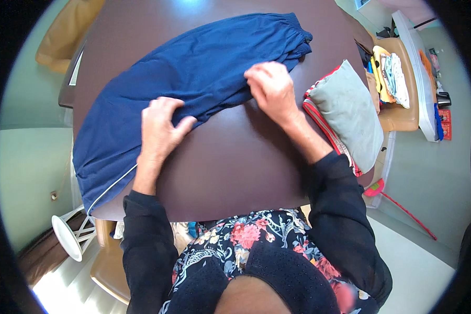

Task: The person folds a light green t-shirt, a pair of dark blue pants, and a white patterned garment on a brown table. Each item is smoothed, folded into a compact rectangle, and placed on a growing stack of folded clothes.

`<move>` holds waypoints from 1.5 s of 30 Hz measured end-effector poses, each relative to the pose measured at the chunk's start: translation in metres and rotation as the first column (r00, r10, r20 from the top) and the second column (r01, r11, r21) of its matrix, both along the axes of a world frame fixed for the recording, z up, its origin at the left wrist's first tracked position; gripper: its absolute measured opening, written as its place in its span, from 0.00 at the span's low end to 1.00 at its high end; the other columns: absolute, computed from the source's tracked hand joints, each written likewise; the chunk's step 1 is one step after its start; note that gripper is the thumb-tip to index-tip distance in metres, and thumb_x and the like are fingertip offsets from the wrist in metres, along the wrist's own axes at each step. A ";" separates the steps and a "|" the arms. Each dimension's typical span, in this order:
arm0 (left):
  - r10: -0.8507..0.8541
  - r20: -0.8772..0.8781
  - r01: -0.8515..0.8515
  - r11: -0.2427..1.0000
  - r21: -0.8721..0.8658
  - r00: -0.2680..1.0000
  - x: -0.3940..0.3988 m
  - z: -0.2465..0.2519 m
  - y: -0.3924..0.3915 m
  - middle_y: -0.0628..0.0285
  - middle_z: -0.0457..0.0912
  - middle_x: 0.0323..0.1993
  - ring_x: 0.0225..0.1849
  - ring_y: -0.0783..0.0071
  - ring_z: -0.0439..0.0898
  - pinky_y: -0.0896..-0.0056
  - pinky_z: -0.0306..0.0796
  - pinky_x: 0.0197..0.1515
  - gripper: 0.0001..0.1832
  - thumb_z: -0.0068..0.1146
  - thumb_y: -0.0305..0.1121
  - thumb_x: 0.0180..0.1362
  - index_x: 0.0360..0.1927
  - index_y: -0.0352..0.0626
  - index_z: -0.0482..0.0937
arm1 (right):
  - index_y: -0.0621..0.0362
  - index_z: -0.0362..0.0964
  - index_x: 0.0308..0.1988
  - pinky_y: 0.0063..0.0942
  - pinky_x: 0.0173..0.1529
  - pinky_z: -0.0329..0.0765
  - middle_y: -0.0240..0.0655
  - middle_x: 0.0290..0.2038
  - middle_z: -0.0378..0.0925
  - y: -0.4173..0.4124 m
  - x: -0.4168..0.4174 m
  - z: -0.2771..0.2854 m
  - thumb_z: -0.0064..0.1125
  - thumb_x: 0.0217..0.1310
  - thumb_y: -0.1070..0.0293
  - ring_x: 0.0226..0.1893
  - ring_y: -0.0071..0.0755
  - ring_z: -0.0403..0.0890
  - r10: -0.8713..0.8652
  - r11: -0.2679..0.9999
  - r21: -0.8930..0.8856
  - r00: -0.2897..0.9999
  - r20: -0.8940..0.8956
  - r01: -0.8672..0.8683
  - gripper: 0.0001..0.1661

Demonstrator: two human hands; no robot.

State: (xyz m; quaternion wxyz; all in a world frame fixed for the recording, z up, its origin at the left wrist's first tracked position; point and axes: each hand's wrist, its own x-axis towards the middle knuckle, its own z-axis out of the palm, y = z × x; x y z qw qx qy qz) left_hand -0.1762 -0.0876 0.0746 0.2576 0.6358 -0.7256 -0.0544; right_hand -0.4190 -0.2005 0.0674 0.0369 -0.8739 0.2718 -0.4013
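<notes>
Navy blue trousers [172,74] with a gathered elastic waistband and thin white piping lie lengthwise over the dark brown table [227,165]. The waistband is at the upper right, and the leg end reaches the table's left front edge. My left hand [163,127] rests at the near edge of the cloth, thumb and fingers apart. At the cloth's right part is my right hand [271,88], its fingers curled; whether they pinch the fabric cannot be told. To its right sits a folded grey item [347,106] with red and white edging.
Folded clothes [392,78] lie on a tan chair [404,117] at the right. Another tan chair [66,35] stands at the upper left. A white round stool [66,238] is at the lower left, and a red-handled dustpan [375,188] is on the right.
</notes>
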 end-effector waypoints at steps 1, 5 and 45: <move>-0.039 0.043 0.039 0.999 0.001 0.998 -0.011 -0.001 0.001 0.59 0.75 0.33 0.39 0.62 0.73 0.64 0.63 0.43 0.19 0.65 0.38 0.40 0.36 0.42 0.77 | 0.59 0.72 0.31 0.33 0.41 0.71 0.37 0.32 0.75 0.013 0.001 -0.001 0.56 0.45 0.77 0.34 0.40 0.76 0.047 0.999 0.016 0.998 -0.036 -0.047 0.07; 0.018 0.048 -0.018 1.000 -0.011 0.999 -0.012 -0.020 -0.003 0.61 0.75 0.33 0.40 0.63 0.73 0.67 0.64 0.41 0.10 0.59 0.29 0.45 0.33 0.43 0.76 | 0.60 0.71 0.32 0.38 0.45 0.72 0.37 0.33 0.75 0.051 0.008 -0.015 0.55 0.43 0.77 0.35 0.39 0.76 0.220 0.970 0.121 0.974 -0.061 -0.212 0.09; -0.086 -0.291 0.008 0.965 -0.262 0.953 -0.009 -0.035 0.000 0.60 0.78 0.38 0.44 0.61 0.74 0.65 0.64 0.46 0.08 0.56 0.20 0.41 0.28 0.41 0.72 | 0.49 0.70 0.49 0.44 0.44 0.73 0.52 0.32 0.77 -0.090 -0.029 0.003 0.48 0.44 0.70 0.36 0.53 0.78 -0.713 0.654 0.427 0.698 0.069 0.625 0.26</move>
